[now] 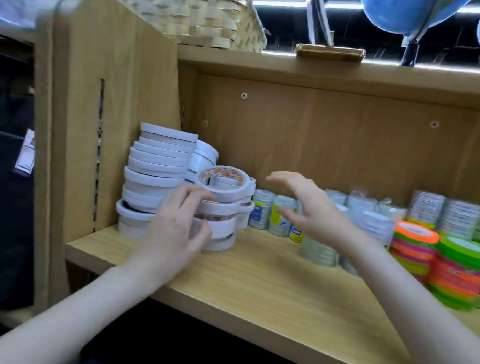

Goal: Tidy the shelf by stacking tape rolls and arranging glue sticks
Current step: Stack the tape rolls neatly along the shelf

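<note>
White tape rolls stand in a tall stack against the left wall of the wooden shelf. In front of it is a lower, uneven stack of white rolls, and its top roll lies tilted. My left hand is at the front of that lower stack, fingers curled against its rolls. My right hand hovers just right of the stack, fingers spread and holding nothing. Small labelled rolls stand behind my right hand.
Clear tape rolls lie on the shelf under my right wrist. Stacks of neon orange and green tape fill the right side, with silver rolls behind. A woven basket sits on the top board.
</note>
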The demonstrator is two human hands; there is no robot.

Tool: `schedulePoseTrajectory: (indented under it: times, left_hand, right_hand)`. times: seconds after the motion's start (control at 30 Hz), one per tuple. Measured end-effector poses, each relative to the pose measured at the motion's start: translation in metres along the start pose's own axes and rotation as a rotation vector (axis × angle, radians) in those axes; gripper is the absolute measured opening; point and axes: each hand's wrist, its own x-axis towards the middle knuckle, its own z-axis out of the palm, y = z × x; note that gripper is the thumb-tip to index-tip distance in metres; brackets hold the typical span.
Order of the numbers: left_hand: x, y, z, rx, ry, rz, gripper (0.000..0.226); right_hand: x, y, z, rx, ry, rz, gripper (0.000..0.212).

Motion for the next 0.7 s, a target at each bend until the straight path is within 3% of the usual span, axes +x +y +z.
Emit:
schedulePoseTrajectory:
  times: [0.1,0.17,0.33,0.53,0.7]
  left_hand:
    - [-0.005,-0.017,-0.009,-0.020,-0.015,-0.112,0.047]
    - [-0.006,-0.022,-0.011,-0.098,-0.041,-0.184,0.044]
    - [-0.010,-0.026,-0.010,-0.168,-0.014,-0.222,0.045]
    - [-0.012,-0.028,-0.006,-0.298,0.074,-0.265,0.043]
    - [-0.012,-0.028,-0.008,-0.338,0.056,-0.322,0.045]
  right_hand:
    - [0.035,-0.015,0.020,-0.132,-0.148,-0.051,0.051]
    - [0.048,-0.021,0.029,-0.169,-0.167,-0.101,0.035]
    - [0.049,-0.026,0.014,0.055,-0.118,-0.039,0.015]
    - [0.048,-0.048,0.012,-0.001,-0.354,-0.095,0.016]
    - [0.048,-0.053,0.011,-0.031,-0.275,-0.031,0.021]
